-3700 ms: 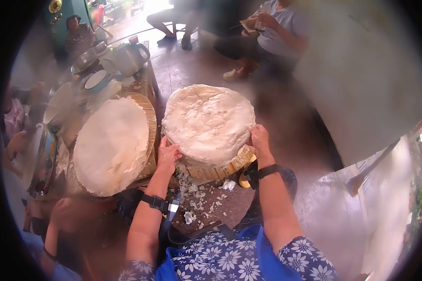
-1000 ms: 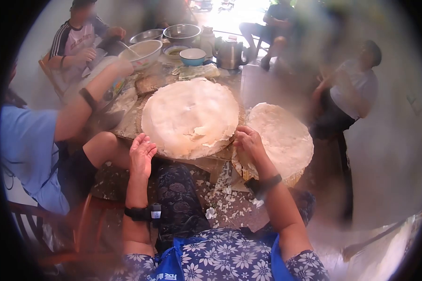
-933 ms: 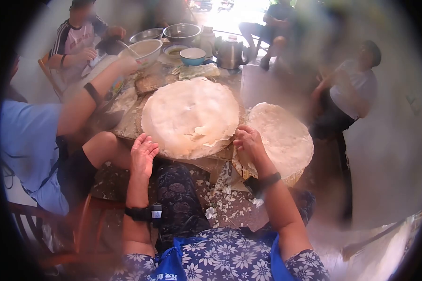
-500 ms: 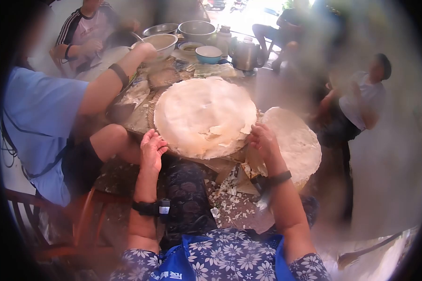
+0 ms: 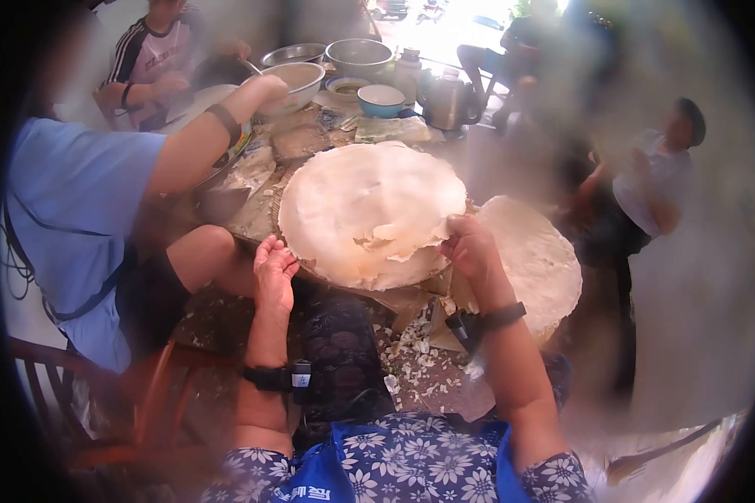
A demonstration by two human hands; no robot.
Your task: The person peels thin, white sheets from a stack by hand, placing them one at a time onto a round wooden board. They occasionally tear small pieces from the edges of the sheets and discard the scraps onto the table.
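A broad stack of thin, pale round pancakes (image 5: 369,201) lies on a woven round tray (image 5: 278,197) at the table's near edge. The top pancake has a ragged tear along its near right side, baring a yellowish layer beneath. My right hand (image 5: 471,250) pinches its right edge, raised slightly off the stack. At the near left edge, my left hand (image 5: 274,270) has its fingers curled against the rim, closed on the same sheet as far as I can see. A second pale round stack (image 5: 528,260) stands to the right, partly behind my right forearm.
A person in a blue shirt (image 5: 84,184) sits close on my left, one arm over the table. Bowls, a blue bowl (image 5: 381,101) and a metal kettle (image 5: 449,102) stand at the back. White scraps (image 5: 415,356) litter the floor. Other people sit farther off.
My right hand has moved slightly up, lifting the top pancake's right edge. The torn flap has shifted left and gapes wider. My left hand has hardly moved.
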